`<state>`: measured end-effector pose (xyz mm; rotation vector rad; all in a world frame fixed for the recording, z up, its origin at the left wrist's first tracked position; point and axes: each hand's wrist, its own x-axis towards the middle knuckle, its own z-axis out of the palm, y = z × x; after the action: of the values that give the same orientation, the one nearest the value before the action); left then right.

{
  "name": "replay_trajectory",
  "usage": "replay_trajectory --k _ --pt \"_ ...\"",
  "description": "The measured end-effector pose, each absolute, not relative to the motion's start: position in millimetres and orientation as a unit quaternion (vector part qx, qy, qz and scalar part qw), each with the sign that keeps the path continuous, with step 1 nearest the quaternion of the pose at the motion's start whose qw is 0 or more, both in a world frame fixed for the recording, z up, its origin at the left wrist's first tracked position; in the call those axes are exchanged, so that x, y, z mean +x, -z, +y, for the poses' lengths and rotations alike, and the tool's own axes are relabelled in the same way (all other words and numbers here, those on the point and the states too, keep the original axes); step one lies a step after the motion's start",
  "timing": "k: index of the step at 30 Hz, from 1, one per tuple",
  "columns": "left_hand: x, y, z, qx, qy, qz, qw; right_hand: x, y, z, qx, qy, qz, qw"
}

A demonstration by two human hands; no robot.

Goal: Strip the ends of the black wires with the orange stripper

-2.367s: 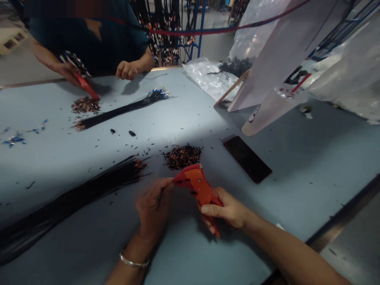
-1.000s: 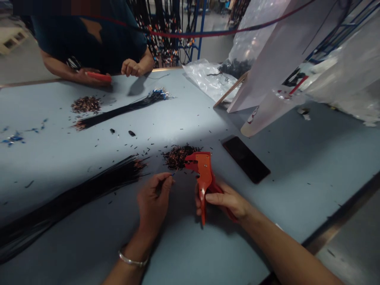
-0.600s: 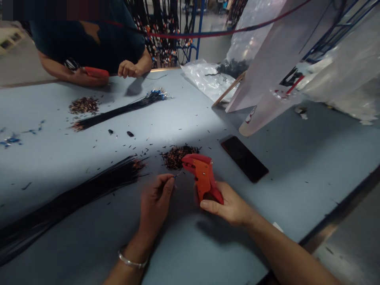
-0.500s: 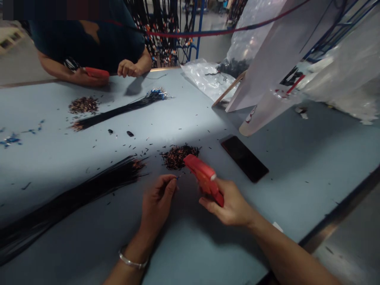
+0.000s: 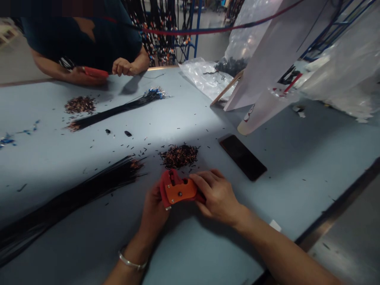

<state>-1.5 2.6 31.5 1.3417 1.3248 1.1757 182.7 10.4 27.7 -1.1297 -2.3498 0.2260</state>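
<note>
My right hand (image 5: 218, 198) is closed around the handles of a red and orange wire stripper (image 5: 181, 192). The tool lies sideways, its head pointing left and reaching my left hand (image 5: 154, 215). Behind that head the fingertips of my left hand are mostly hidden; half a second ago they pinched a thin wire with a blue tip, which is out of sight now. Just beyond the tool is a heap of short black and copper-coloured wire scraps (image 5: 179, 155). A bundle of long black wires (image 5: 89, 190) with coppery ends lies to the left.
A phone (image 5: 242, 157) lies to the right, near a tilted plastic cup (image 5: 261, 109) with a red straw. Across the table a co-worker's hand holds a red tool (image 5: 95, 73). Another wire bundle (image 5: 115, 112) and a scrap heap (image 5: 80, 105) lie before them.
My right hand has moved left and turned the wire stripper sideways, bringing its head to my left hand. My left hand stays nearly in place. The view has shifted slightly.
</note>
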Motion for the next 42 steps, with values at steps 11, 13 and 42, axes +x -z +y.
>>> replay_trajectory --k 11,13,42 --pt "-3.6 -29.7 1.9 0.539 -0.468 0.536 0.451 175.9 -28.3 17.0 -0.437 -0.073 -0.867 0.227" --pt "-4.0 -26.2 1.4 0.526 -0.467 0.542 0.460 174.5 -28.1 17.7 -0.445 -0.059 -0.867 0.216" --pt "-1.1 -25.1 4.9 0.493 -0.441 0.626 0.413 171.9 -25.4 24.3 -0.470 -0.062 -0.869 0.145"
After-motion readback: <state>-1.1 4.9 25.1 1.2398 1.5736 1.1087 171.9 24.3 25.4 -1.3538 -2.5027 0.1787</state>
